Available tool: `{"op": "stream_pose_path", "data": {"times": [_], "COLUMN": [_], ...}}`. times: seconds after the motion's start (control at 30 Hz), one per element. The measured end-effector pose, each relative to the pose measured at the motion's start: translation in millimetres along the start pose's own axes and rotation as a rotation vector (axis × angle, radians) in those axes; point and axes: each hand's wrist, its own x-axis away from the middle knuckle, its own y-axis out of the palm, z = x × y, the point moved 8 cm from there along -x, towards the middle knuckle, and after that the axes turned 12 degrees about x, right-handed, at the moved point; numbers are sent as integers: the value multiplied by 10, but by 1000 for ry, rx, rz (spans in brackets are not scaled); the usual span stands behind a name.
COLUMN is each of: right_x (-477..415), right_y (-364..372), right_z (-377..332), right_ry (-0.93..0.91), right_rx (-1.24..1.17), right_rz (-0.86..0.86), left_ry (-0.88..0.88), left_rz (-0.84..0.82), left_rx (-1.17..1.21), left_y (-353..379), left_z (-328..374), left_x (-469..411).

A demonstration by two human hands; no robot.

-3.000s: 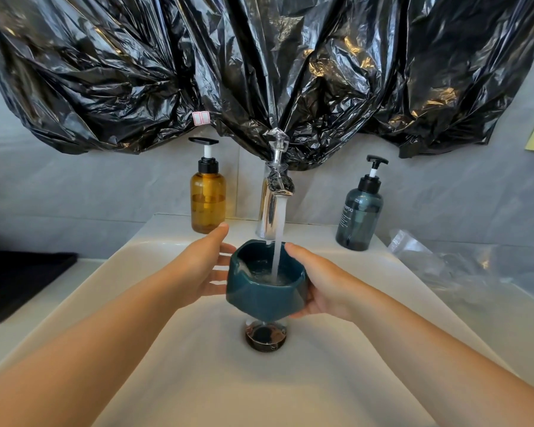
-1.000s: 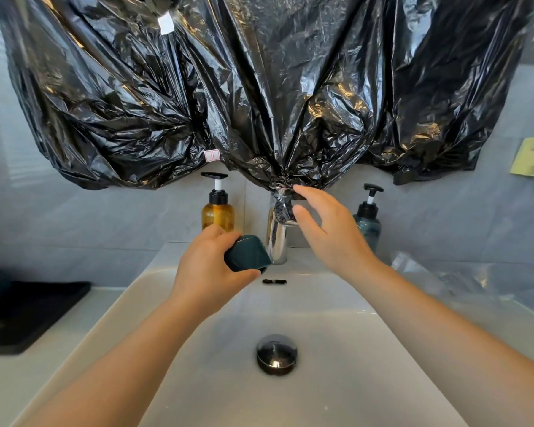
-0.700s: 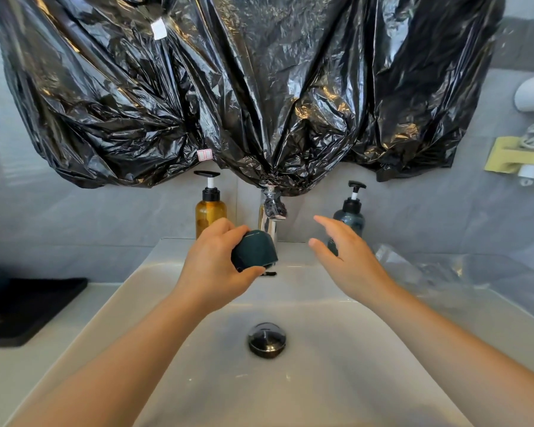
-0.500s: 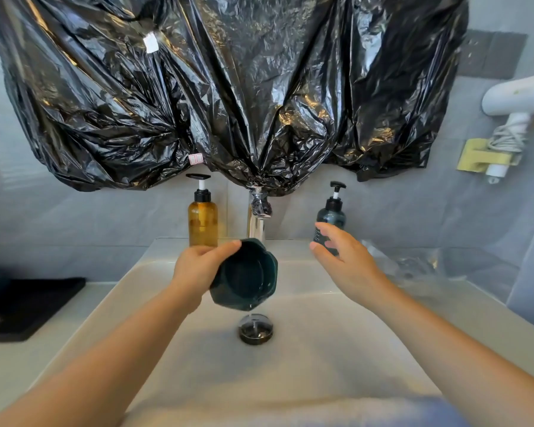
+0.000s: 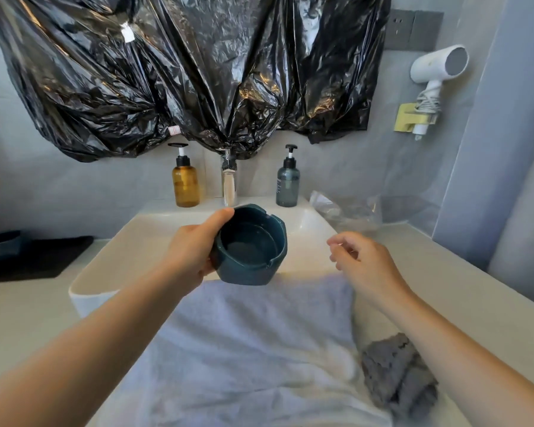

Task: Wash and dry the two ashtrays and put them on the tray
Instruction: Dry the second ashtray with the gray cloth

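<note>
My left hand [image 5: 191,254] grips a dark teal ashtray [image 5: 250,246] by its left wall, thumb on the rim, upright over the front of the white sink [image 5: 105,266]. The ashtray's notched rim and wet inside face me. My right hand [image 5: 364,263] hovers to the ashtray's right with fingers loosely curled and holds nothing. A white towel [image 5: 253,349] lies over the sink's near edge below both hands. A black tray [image 5: 34,260] sits on the counter at far left, with a dark object [image 5: 0,245] on its left end, too dim to identify.
The chrome tap [image 5: 228,183] is off, between an amber pump bottle [image 5: 185,183] and a grey-green pump bottle [image 5: 288,183]. Black plastic sheeting [image 5: 198,72] covers the wall above. A grey cloth [image 5: 398,374] lies at the right, clear plastic [image 5: 352,211] behind, a hairdryer [image 5: 438,69] on the wall.
The tap has been turned off. My left hand tipped the ashtray out and turned it back upright, bringing it toward me over the towel. My right hand came down from the tap.
</note>
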Motion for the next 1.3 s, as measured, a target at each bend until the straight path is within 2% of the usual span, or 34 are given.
{"op": "stream_pose_path", "data": {"times": [0.13,0.37,0.43,0.5,0.67,0.8,1.07,1.3], "right_x": [524,1206,1317,1346,1199,899,-1,-847], "right_y": [-133,-20,14,-40,-320,-506,-416,29], "right_z": [263,1132,1254,1271,879,366,-493,-507], "right_ry": [29,243,242,219,117,27,-128,-102], "right_rx": [128,472,460,402,193,75,52,132], "right_rz": [-28,-283,-288,-195,31,124,182,187], "left_ry": [7,-16,-27,-25,1,32,57,50], "left_rz": [-1,2,-1,-6,-1,6,55,124], "left_rx": [-38,-47,-40,-48,-67,-64,-24,-16], "left_y": [67,128,128,138,147,117,-66,-207], "left_z": [-189,-561,-637,-666,-557,-346,190,313], "left_x": [417,977,1087,1165,1170,995,390,-394]}}
